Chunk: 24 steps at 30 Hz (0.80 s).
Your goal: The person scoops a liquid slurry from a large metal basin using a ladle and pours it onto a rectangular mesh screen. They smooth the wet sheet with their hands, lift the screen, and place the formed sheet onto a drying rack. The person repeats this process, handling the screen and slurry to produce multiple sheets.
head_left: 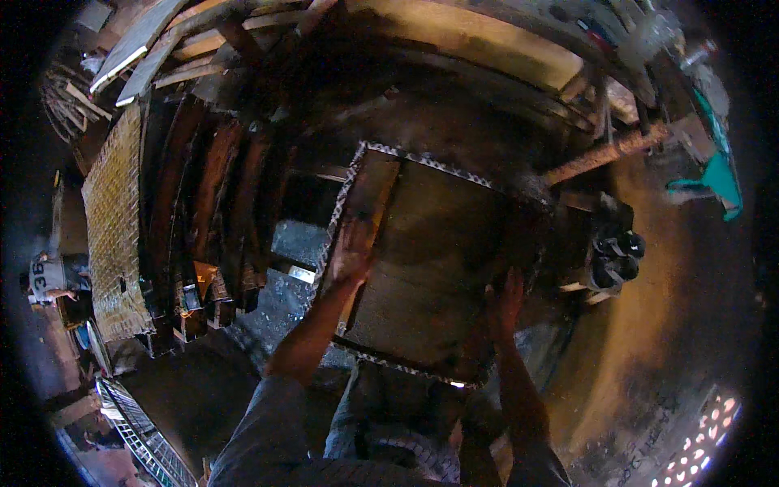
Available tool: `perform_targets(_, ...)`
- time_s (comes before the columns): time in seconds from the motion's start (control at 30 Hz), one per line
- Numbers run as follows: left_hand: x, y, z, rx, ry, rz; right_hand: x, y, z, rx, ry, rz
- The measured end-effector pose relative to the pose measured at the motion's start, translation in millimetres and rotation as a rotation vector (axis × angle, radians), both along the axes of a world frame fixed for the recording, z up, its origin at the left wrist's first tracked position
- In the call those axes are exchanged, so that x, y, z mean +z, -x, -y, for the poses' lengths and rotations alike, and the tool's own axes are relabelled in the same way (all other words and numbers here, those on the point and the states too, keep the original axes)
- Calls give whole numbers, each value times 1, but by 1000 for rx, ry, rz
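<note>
Grey sleeve (268, 422) at bottom centre sits closest to the lens, with two bare forearms coming up from it. One large flat rectangular panel (430, 268), dull grey-brown with a patterned light border, fills the middle of the frame. Its long axis runs from lower centre toward upper centre, tilted slightly, top edge leaning to the upper right.

Left hand (350, 258) lies on the panel's left border strip, fingers spread and flat, palm pressing down, not wrapped around anything. Right hand (505, 302) is at the panel's right edge, fingers extended upward along it; too dark to tell if they curl over the rim. Both hands touch the same panel, well apart from each other.

One woven mat (114, 243), yellowish, stands left of centre, long axis vertical in the frame. Beside it a row of about five dark wooden planks (219, 203), leaning, running top to bottom. One pair of black shoes (617, 258) right of the panel. One teal cloth (718, 174) at upper right. Another person (49, 280) at the far left edge, small and blurred
</note>
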<state>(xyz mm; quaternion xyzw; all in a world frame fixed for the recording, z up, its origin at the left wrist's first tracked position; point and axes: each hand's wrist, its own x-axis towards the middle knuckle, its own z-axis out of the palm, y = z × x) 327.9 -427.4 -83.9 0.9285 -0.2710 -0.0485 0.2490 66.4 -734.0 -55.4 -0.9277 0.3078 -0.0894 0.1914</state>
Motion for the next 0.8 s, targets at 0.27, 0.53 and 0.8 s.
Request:
perform_targets(0.27,-7,6,6,79,-284,-97,-50,-32,-35,-124,249,-302)
perform_targets(0.53,1,-5,-42,219,169,-192,10,-163,-16,211,343,-80)
perform_targets(0.8,-156,132,-250,593,87,-770,5,-461,-153,730,283,-54)
